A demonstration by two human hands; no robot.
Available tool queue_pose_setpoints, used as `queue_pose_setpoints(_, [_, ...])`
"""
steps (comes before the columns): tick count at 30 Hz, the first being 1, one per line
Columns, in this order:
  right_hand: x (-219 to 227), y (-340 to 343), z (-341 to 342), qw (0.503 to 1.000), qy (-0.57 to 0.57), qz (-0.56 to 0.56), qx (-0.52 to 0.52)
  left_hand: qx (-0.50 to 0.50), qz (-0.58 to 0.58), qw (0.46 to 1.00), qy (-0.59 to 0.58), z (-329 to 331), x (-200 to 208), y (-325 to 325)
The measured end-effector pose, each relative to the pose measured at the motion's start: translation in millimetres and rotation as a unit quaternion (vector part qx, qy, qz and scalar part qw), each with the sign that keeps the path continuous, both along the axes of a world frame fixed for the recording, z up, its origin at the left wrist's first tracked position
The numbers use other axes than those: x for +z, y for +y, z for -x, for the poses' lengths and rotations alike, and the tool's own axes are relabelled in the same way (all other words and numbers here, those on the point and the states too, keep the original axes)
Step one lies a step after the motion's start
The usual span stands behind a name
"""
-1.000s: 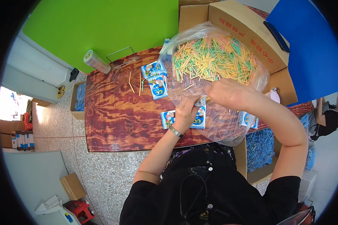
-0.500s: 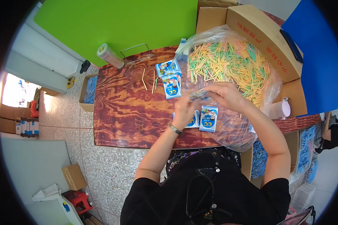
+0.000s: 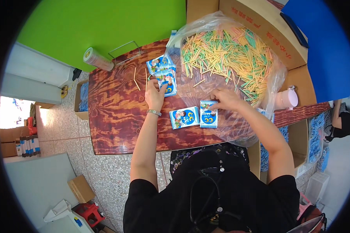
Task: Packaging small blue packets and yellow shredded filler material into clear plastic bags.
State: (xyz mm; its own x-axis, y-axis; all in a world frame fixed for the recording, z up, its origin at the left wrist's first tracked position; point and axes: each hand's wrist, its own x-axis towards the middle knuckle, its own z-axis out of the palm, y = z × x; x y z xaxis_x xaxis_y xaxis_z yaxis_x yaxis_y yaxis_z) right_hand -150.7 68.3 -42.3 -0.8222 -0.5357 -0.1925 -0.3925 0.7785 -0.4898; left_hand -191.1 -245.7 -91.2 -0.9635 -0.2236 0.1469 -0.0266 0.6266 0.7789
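Note:
My left hand [image 3: 154, 96] is at the left edge of a small stack of blue-and-white snack packets [image 3: 169, 77], thumb and fingers closed on the top one. Two more packets lie nearer the table's front edge: one sideways packet [image 3: 184, 117] and one upright packet [image 3: 209, 118]. At the upper corner of the upright one, my right hand [image 3: 226, 100] pinches the packet with thumb and fingertips. Beyond that hand spreads a heap of thin pastel sticks [image 3: 229, 54], yellow, green and pink, on a clear plastic bag [image 3: 277, 75].
An open cardboard box [image 3: 295, 72] surrounds the heap, with a pink cup [image 3: 287, 98] beside it. A cylindrical container [image 3: 98, 59] and a wire stand [image 3: 124, 52] are at the far left of the wooden table [image 3: 116, 128]. Loose sticks [image 3: 136, 79] lie near them. A green panel [image 3: 105, 23] rises behind.
My hands were together over the table with a packet between them. They have parted: the left moved to the stack, the right came down to the upright packet. The view has shifted slightly.

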Motion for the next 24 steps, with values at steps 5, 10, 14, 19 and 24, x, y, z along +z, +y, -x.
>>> queue_pose_setpoints(5, [-12.6,1.3,-0.1,1.000,-0.015,-0.003,-0.003,0.029,0.115,0.984,0.136,-16.6,22.5,14.6])
queue_pose_setpoints(10, [-17.2,6.5,-9.1,0.986,0.146,-0.058,0.056,-0.091,0.101,0.967,0.216,-47.7,50.3,47.2])
queue_pose_setpoints(14, [8.7,13.1,-24.9,0.974,0.215,-0.050,0.040,-0.235,-0.018,0.963,0.130,-89.2,66.3,93.4])
queue_pose_setpoints(19, [35.6,19.5,-32.2,0.961,0.272,0.008,0.055,-0.297,-0.060,0.951,0.061,-103.0,46.1,113.5])
queue_pose_setpoints(24, [34.1,15.1,-22.2,0.985,0.116,-0.124,0.025,-0.327,0.013,0.942,-0.071,-81.4,30.6,117.2])
